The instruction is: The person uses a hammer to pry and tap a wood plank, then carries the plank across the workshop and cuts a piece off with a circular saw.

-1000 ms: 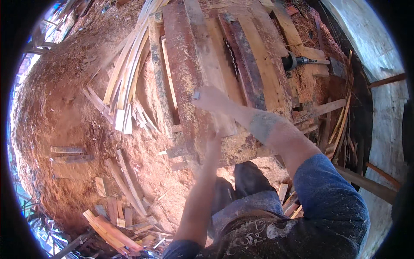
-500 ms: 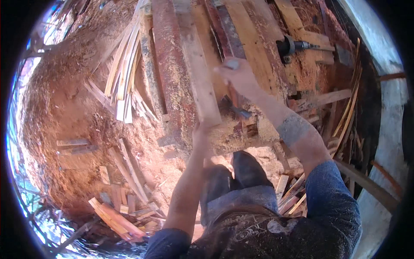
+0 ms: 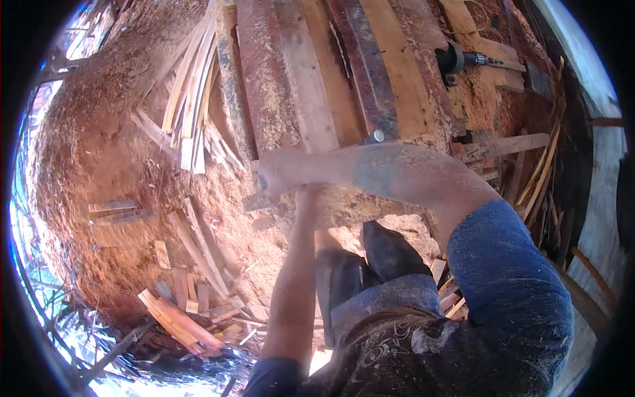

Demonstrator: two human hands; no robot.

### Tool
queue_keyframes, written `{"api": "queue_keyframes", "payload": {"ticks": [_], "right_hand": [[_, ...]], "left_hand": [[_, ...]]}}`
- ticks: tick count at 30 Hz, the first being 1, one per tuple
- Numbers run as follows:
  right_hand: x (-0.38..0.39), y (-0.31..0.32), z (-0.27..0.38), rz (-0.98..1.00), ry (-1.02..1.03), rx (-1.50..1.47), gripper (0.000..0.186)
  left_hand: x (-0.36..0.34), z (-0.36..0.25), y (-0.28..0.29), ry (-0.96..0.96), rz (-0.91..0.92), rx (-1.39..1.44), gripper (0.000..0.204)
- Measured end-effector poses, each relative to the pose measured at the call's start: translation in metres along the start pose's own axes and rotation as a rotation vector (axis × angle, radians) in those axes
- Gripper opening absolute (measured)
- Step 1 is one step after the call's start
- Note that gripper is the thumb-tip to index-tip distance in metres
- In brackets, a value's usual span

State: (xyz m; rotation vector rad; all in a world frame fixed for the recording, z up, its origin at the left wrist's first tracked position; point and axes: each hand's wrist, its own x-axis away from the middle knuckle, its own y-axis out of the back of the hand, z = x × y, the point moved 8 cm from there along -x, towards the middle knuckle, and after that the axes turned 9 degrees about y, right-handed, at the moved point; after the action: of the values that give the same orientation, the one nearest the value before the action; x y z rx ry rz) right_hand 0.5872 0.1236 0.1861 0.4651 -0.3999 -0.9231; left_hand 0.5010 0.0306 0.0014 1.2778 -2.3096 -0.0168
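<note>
My right forearm crosses in front of me over the near ends of the boards. My right hand (image 3: 283, 171) is at the left of the work surface, blurred, its fingers curled, with a small grey bit of something showing at its far side. Beneath it, my left hand (image 3: 308, 193) is mostly covered, so its fingers do not show. It is close to the near end of a pale plank (image 3: 309, 86). Just beyond my right forearm, a round metal end (image 3: 378, 135), perhaps of a hammer head, pokes out; the rest is hidden.
Reddish, sawdust-dusted beams (image 3: 264, 79) and lighter boards (image 3: 400, 73) run away from me. A dark power tool with a chuck (image 3: 463, 59) lies at the right. Thin wood strips (image 3: 188, 106) fan out at the left. Offcuts (image 3: 178, 321) litter the sawdust floor.
My right hand has swung left and nearer, from above the middle boards to over my left hand. The tool lying near its wrist is now mostly covered by my forearm. The view has shifted slightly.
</note>
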Motion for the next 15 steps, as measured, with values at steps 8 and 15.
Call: {"api": "queue_keyframes", "payload": {"ticks": [8, 15], "right_hand": [[0.017, -0.043, -0.003, 0.211, 0.09, 0.188, 0.026], [0.0, -0.026, 0.013, 0.312, 0.068, 0.053, 0.015]], "left_hand": [[-0.005, 0.015, -0.02, 0.324, -0.015, 0.257, 0.04], [0.004, 0.012, -0.008, 0.402, -0.049, 0.3, 0.041]]}}
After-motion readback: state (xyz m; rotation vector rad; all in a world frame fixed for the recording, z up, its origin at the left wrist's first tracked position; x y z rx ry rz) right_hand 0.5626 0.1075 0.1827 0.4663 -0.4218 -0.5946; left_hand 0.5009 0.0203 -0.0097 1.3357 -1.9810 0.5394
